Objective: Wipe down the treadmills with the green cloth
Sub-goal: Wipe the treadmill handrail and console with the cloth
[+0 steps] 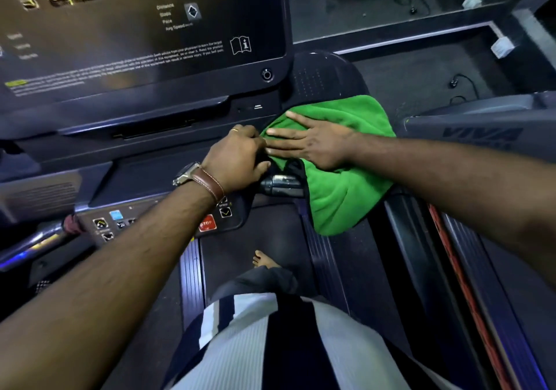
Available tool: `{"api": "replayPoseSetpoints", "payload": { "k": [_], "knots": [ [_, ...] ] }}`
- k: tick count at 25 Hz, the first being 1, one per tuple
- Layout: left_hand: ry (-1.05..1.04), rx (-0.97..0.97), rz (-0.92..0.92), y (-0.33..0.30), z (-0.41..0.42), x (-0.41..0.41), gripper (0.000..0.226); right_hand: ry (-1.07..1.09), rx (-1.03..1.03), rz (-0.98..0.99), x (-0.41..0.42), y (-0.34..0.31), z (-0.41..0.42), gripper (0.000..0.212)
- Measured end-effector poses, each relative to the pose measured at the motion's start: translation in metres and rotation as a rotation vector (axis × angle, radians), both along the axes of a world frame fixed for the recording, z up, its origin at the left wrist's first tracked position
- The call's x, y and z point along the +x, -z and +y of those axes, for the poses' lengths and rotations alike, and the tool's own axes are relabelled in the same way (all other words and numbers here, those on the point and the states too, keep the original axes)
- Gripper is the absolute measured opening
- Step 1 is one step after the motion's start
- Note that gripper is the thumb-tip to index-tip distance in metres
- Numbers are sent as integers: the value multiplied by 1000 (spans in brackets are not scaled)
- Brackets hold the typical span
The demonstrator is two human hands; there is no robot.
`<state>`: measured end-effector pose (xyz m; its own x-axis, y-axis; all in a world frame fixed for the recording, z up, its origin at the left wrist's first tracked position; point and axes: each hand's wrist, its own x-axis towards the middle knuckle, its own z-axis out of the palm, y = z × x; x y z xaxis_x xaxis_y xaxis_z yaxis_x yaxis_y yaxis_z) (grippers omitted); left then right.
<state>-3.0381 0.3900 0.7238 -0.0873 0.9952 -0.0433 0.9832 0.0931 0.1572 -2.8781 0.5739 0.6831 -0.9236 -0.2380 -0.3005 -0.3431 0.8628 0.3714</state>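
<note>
The green cloth (346, 191) lies draped over the right side of the treadmill console (144, 154), its lower part hanging down toward the belt. My right hand (313, 142) lies flat on the cloth with straight fingers pointing left. Just to its left, my left hand (237, 160), with a watch on the wrist, curls its fingers round the dark edge of the console beside a chrome handlebar grip (282, 185). Its fingertips are hidden. The big dark display panel (135, 43) fills the upper left.
A button panel with a red STOP button (207, 224) sits below my left wrist. The treadmill belt (264, 233) and my bare foot (264, 261) are below. A second treadmill (481, 136) stands at the right. Cables (460, 85) lie on the floor beyond.
</note>
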Motion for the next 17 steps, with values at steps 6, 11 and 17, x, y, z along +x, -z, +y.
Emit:
{"api": "replayPoseSetpoints", "payload": {
  "k": [6,11,17],
  "knots": [
    [-4,30,38,5,-17,19,22,368,-201,73,34,-10,-12,82],
    [4,80,-48,2,-31,17,21,1017,-894,228,74,-23,-22,23],
    [-78,22,-36,-6,-24,26,30,782,-1259,84,109,-29,-72,36]
  ]
}}
